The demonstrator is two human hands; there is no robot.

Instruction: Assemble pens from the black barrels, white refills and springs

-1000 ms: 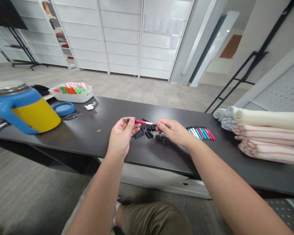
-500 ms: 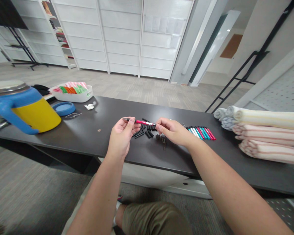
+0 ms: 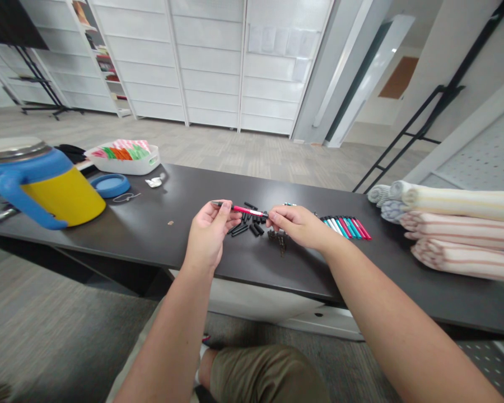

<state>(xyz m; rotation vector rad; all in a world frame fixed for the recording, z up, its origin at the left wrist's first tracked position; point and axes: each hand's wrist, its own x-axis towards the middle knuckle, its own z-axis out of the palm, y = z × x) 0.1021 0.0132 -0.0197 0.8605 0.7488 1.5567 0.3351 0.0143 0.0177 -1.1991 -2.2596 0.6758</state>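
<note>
A red pen [image 3: 243,210] with black ends and a white band spans the gap between my two hands, just above the table. My left hand [image 3: 210,224] pinches its left end between thumb and fingers. At the pen's right end, the fingertips of my right hand [image 3: 292,221] are closed on its black tip; whether they also hold a small part there is hidden. Below the pen lie several black tubes [image 3: 256,229] and a small heap of dark springs or screws [image 3: 278,239]. Right of my right hand, several red, teal and white pen barrels [image 3: 346,227] lie in a row.
Rolled striped cloths [image 3: 462,226] are stacked at the table's right. On the left stand a yellow and blue jug [image 3: 63,190], a blue lid [image 3: 110,185] and a white basket [image 3: 126,163] of colourful packets. Crumpled white paper [image 3: 154,182] lies near the basket.
Both hands keep hold of the pen in nearly the same place. The right fingers have shifted very slightly at the tip, and the view has moved a touch.
</note>
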